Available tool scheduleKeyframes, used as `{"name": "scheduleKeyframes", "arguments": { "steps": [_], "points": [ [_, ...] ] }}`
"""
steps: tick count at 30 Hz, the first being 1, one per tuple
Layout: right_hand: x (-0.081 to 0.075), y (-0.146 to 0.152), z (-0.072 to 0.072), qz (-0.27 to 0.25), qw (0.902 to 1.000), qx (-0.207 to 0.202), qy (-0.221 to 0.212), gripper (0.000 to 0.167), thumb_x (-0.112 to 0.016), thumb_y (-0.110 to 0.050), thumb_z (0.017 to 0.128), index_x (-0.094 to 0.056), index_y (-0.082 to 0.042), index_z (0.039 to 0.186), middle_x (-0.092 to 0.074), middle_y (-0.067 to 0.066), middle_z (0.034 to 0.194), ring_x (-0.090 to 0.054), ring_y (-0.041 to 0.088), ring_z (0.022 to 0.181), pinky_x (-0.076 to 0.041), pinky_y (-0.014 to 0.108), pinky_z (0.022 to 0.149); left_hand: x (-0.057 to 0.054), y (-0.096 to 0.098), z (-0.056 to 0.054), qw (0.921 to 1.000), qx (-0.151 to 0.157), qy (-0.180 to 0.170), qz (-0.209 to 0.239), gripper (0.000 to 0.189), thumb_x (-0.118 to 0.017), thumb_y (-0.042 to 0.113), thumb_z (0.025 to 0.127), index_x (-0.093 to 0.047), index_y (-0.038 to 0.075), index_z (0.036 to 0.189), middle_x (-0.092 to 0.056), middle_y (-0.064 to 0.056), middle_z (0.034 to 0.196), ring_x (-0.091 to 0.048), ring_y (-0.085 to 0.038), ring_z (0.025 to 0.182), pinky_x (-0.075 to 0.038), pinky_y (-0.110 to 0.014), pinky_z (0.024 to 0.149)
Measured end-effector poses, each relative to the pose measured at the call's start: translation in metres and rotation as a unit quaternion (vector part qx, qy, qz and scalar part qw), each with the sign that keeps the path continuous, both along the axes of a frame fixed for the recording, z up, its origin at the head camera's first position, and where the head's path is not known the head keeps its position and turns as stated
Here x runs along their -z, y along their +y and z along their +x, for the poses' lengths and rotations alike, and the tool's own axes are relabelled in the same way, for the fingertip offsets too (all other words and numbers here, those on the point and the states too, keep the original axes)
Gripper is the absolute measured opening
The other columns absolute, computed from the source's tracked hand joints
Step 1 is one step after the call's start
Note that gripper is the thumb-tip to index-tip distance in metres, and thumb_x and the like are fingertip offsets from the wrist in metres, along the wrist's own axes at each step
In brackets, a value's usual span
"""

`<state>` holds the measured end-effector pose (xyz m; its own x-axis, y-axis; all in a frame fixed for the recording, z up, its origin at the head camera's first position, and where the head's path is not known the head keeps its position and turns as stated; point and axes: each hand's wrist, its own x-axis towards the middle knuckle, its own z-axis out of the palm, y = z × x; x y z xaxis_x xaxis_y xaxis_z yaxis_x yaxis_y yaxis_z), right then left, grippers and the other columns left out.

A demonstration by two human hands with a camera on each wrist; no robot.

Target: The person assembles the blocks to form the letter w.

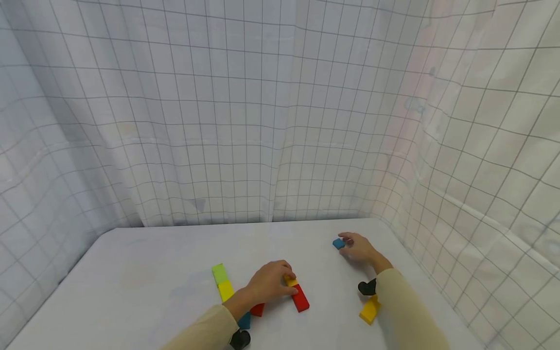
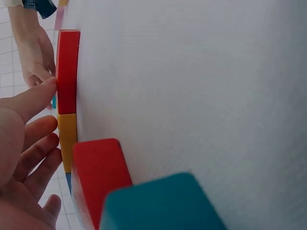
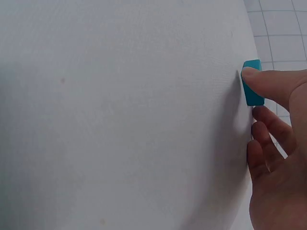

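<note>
My left hand rests at a row made of an orange-yellow block and a red block, laid end to end. In the left wrist view its thumb touches the red block's edge, and its loosely bent fingers lie beside the orange-yellow one. A sliver of blue shows past that row's end. Farther right on the table, my right hand pinches a small blue block. The right wrist view has the thumb across this blue block; the fingertip on its other side is hidden.
A second row has a lime green block and a yellow block. Partly under the left forearm are another red block and a blue block. A yellow block lies beside the right sleeve. Grid-patterned curtains surround the white table.
</note>
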<state>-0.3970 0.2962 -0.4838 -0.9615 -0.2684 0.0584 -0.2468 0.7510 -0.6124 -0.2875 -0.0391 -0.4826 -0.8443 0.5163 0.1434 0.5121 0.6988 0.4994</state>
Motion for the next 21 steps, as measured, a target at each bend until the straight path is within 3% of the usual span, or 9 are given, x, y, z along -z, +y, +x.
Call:
{"name": "scheduleKeyframes", "arguments": {
  "steps": [12,21],
  "points": [
    [0.0044,-0.0034,-0.0046,0.012,0.9997,0.016,0.014,0.034,-0.075,-0.012,0.095,-0.068,0.0,0.125,-0.064,0.019,0.124,-0.057,0.04,0.118,-0.044,0.057,0.104,0.0011,-0.0006,-0.0035,0.9997,0.005,-0.016,0.017,0.031,-0.086,0.033,0.086,-0.08,0.015,0.11,-0.065,0.003,0.114,-0.059,-0.021,0.11,-0.053,-0.042,0.097],
    [0.0003,-0.0024,-0.0042,0.006,0.9997,0.015,-0.016,0.035,-0.078,-0.013,0.093,-0.069,0.0,0.123,-0.068,0.011,0.118,-0.06,0.028,0.107,-0.05,0.05,0.099,-0.0003,-0.0011,-0.0022,0.9989,0.014,-0.026,0.036,0.028,-0.086,0.031,0.086,-0.08,0.014,0.108,-0.065,0.003,0.113,-0.058,-0.021,0.109,-0.052,-0.042,0.098]
  ]
}}
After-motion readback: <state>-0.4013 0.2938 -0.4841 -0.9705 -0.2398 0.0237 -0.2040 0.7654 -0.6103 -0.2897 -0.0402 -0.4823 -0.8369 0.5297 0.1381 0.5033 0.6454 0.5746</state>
